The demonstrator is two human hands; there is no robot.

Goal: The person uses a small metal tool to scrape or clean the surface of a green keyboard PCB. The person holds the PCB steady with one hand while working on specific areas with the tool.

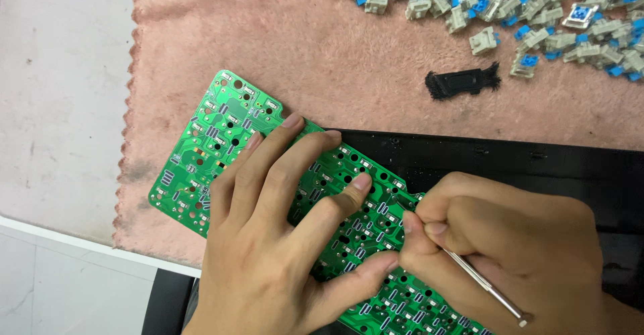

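Left hand [282,234] lay flat on the board [221,140], fingers spread and pressing it down, fingertips toward 1 o'clock, thumb stretched toward the right hand. The board, a green circuit board with rows of small holes and pads, sat tilted across the frame from 10 o'clock to 5 o'clock, its upper end on the mat [322,60], its lower part over the tray [537,167], a black casing running off to 3 o'clock. Right hand [496,241] was pinched shut on a tool [486,286], a thin metal rod; its tip was hidden under the fingers at the board's surface, its butt pointing to 5 o'clock. Both hands touched at the thumbs. At 1 o'clock lay a heap of switches [510,13], beige with blue stems, and just below them a black brush [463,81]. The pink mat rested on a pale table [60,93].
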